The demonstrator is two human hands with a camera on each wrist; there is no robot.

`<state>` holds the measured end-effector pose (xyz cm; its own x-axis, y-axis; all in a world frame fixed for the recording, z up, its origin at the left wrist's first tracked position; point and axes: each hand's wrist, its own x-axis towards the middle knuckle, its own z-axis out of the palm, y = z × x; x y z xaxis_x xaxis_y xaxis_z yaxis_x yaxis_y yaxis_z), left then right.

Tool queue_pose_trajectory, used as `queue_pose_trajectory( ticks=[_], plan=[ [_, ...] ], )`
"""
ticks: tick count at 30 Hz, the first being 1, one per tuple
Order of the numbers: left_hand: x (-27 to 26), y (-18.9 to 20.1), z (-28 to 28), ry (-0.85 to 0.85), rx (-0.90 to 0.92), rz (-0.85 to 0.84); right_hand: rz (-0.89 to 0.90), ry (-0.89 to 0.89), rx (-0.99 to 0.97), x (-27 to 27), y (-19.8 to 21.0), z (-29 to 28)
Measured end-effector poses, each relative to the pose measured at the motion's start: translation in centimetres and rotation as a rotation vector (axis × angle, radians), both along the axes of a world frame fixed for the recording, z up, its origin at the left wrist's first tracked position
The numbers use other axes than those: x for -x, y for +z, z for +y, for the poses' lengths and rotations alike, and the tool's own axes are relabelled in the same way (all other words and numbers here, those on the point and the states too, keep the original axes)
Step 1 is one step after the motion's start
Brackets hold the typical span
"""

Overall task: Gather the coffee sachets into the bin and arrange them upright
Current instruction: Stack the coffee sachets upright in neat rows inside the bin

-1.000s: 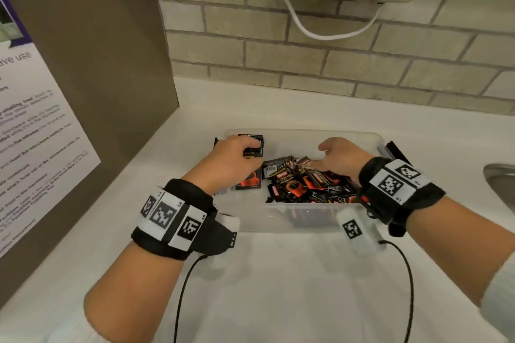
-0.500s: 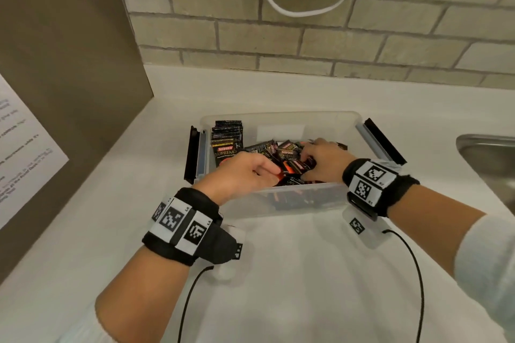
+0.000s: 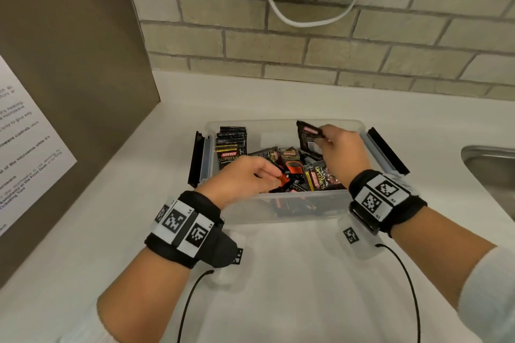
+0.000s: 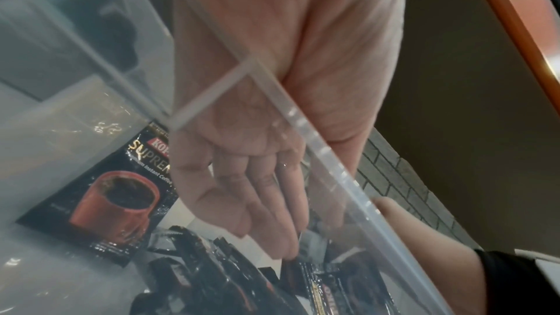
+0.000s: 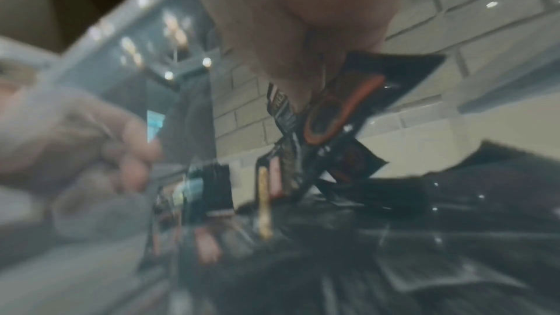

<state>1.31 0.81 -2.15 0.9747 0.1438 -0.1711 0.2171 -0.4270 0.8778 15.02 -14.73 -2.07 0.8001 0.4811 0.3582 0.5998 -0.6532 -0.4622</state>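
A clear plastic bin (image 3: 284, 123) sits on the white counter. Several black coffee sachets stand upright in a row (image 3: 231, 147) at its left end. A loose pile of sachets (image 3: 315, 175) fills the middle and right. My right hand (image 3: 320, 138) pinches one black sachet (image 3: 306, 139) and holds it above the pile near the back wall. The right wrist view is blurred but shows that sachet (image 5: 357, 95) under the fingers (image 5: 303, 76). My left hand (image 3: 274, 175) pinches an orange-and-black sachet (image 3: 282, 181) at the pile's near left. The fingers (image 4: 272, 236) curl down into the pile.
Black latch handles (image 3: 196, 159) (image 3: 388, 150) flare out from both ends of the bin. A steel sink (image 3: 490, 159) lies at the right. A brown panel (image 3: 69, 64) with a paper notice stands on the left, and a brick wall (image 3: 306, 50) behind. Wrist cables trail over the near counter (image 3: 278, 273).
My left hand has left the upright row and come to the loose pile. My right hand has lifted one sachet out of the pile towards the back of the bin.
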Motion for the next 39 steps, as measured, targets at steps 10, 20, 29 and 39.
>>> queue_pose_trajectory(
  ticks=[10,20,29,39],
  plan=[
    [-2.7,1.9,0.5,0.304,0.177,-0.209,0.749,0.228,-0.955,2.6,2.1,2.6],
    [-3.3,2.6,0.0,0.098,0.572,-0.109,0.845,0.262,-0.869,3.2,1.2,5.1],
    [-3.2,2.8,0.3,0.315,0.419,-0.228,1.005,0.104,-1.037,2.0,2.3,4.2],
    [-3.4,2.2,0.5,0.408,0.371,-0.199,1.056,0.275,-1.005,2.0,4.0,3.1]
  ],
)
